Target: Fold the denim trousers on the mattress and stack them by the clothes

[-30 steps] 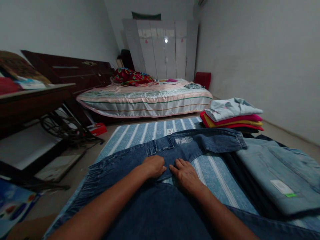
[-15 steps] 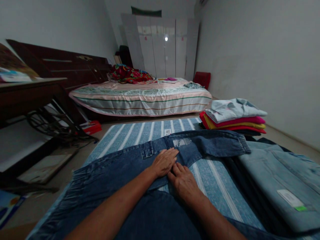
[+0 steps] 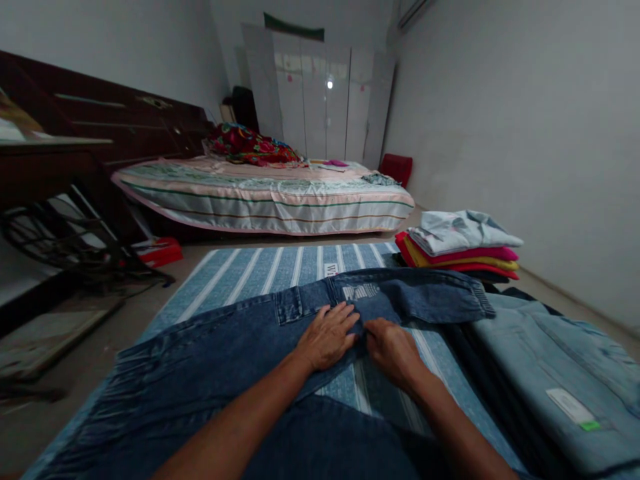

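Note:
A pair of dark blue jeans (image 3: pixel 210 353) lies spread over a blue and white striped mat (image 3: pixel 260 270) on the floor. My left hand (image 3: pixel 327 333) rests flat on the jeans near the crotch, fingers stretched out. My right hand (image 3: pixel 393 347) sits right beside it with its fingers curled, pinching the denim fabric at the edge of the right leg. One leg of the jeans runs off to the right, ending in a cuff (image 3: pixel 483 300).
A folded light blue denim garment (image 3: pixel 550 353) lies to the right. A stack of folded clothes (image 3: pixel 457 243) stands beyond it. A mattress (image 3: pixel 265 197) lies on the floor ahead, white cupboards (image 3: pixel 320 100) behind it. Dark wooden furniture (image 3: pixel 75 153) stands at the left.
Both hands have slid forward over the jeans toward the waistband. My left hand opened from a curl to flat. My right hand went from lying flat to pinching the denim. The view swung slightly right.

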`<state>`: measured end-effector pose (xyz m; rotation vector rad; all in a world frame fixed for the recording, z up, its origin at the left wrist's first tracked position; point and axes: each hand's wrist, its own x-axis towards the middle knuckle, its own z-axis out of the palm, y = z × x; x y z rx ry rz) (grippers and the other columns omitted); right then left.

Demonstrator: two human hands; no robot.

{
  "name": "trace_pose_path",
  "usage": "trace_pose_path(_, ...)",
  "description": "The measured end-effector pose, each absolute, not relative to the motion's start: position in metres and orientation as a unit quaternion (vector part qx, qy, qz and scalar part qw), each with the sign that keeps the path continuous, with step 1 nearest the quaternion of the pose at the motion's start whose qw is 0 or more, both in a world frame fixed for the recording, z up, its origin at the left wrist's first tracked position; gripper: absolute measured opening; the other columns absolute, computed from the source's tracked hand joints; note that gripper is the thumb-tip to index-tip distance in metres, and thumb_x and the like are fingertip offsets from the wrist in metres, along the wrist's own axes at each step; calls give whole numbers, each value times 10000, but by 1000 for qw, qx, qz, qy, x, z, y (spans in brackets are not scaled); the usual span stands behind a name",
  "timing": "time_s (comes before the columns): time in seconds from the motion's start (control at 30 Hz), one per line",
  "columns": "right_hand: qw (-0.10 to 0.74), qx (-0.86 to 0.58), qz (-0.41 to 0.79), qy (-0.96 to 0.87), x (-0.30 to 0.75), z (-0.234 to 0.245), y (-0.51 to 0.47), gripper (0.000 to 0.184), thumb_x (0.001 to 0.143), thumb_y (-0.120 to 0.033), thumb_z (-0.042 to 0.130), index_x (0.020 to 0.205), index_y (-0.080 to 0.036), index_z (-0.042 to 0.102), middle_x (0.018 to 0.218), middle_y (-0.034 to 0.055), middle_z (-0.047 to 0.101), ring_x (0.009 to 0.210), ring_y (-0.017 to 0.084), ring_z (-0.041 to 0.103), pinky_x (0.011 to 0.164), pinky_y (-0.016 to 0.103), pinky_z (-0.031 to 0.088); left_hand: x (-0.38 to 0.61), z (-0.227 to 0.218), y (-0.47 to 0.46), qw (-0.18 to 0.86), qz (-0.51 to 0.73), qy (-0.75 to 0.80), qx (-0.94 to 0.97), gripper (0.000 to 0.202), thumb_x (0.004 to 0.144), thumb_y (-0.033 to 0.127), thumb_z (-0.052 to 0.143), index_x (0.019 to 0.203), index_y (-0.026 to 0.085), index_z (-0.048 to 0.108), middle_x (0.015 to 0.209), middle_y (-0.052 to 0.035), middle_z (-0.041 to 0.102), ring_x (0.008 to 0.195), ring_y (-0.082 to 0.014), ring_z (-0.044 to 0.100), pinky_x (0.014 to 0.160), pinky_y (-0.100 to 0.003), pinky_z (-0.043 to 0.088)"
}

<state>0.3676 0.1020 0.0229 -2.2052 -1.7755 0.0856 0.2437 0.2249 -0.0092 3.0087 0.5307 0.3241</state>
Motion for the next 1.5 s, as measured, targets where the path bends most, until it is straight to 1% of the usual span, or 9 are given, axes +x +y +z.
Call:
trace_pose_path(0.2, 114, -754, -22, -646, 395, -1, 114, 293, 883, -166, 365, 1027, -223, 613, 994, 45, 656, 937, 152, 596, 805, 242, 407, 243, -5, 223, 39, 79, 171, 981, 415, 925, 416, 371, 1306, 271, 451, 1432, -76, 401, 1344, -255, 297, 1052, -516, 231)
trace_pose_path(0.4, 77, -819, -71, -565, 409, -2, 107, 331, 897, -229, 313, 865, -171, 637, 878, 158, 630, 786, 267, 624, 631, 361, 435, 242, -4, 215, 58, 45, 172, 982, 458, 930, 469, 318, 1328, 268, 420, 1464, -75, 347, 1358, -257, 256, 1061, -521, 198)
trace_pose_path(0.57, 103, -740, -38, -664, 395, -8, 134, 305, 894, -202, 354, 1048, -207, 617, 1102, 93, 617, 1014, 190, 566, 857, 284, 402, 244, -7, 214, 65, 42, 177, 981, 437, 933, 435, 315, 1284, 224, 467, 1455, -101, 355, 1360, -259, 252, 1066, -521, 190)
trace_pose_path(0.77, 131, -806, -29, -576, 432, -24, 156, 388, 916, -192, 297, 1196, -90, 546, 1270, 180, 511, 1219, 232, 427, 992, 315, 314, 243, -8, 216, 70, 41, 174, 982, 475, 933, 477, 286, 1342, 259, 386, 1473, -88, 326, 1360, -259, 250, 1063, -535, 182)
trace_pose_path(0.9, 136, -828, -27, -544, 434, -17, 160, 345, 881, -146, 327, 1060, -86, 615, 1099, 194, 587, 1117, 255, 502, 934, 327, 355, 242, -9, 217, 69, 42, 179, 980, 469, 930, 476, 298, 1340, 265, 387, 1475, -84, 322, 1359, -245, 256, 1070, -527, 177)
trace_pose_path(1.0, 161, -816, -4, -555, 414, -6, 172, 325, 857, -129, 360, 1033, -127, 634, 1018, 146, 631, 1027, 222, 559, 880, 293, 381, 242, -8, 216, 60, 58, 179, 980, 447, 928, 459, 316, 1308, 249, 426, 1449, -93, 364, 1339, -248, 293, 1066, -527, 194)
trace_pose_path(1.17, 229, -779, 74, -580, 385, 7, 214, 308, 885, -274, 408, 1086, -236, 638, 1035, 9, 680, 956, 128, 610, 784, 191, 415, 242, -4, 215, 49, 87, 159, 982, 418, 911, 401, 382, 1302, 263, 429, 1353, -66, 474, 1274, -254, 374, 1045, -547, 236)
trace_pose_path(1.3, 249, -789, 120, -549, 379, 3, 238, 243, 810, -387, 536, 934, -242, 686, 860, -5, 708, 810, 147, 643, 654, 212, 425, 242, -4, 214, 43, 89, 171, 980, 376, 905, 369, 398, 1242, 231, 491, 1295, -75, 518, 1212, -254, 435, 1038, -537, 258)
trace_pose_path(1.5, 263, -801, 131, -522, 376, -3, 236, 225, 776, -443, 571, 833, -248, 669, 820, 2, 696, 795, 165, 630, 635, 242, 395, 242, -6, 214, 31, 112, 164, 980, 309, 890, 331, 451, 1157, 201, 537, 1203, -64, 577, 1118, -236, 498, 1037, -503, 273)
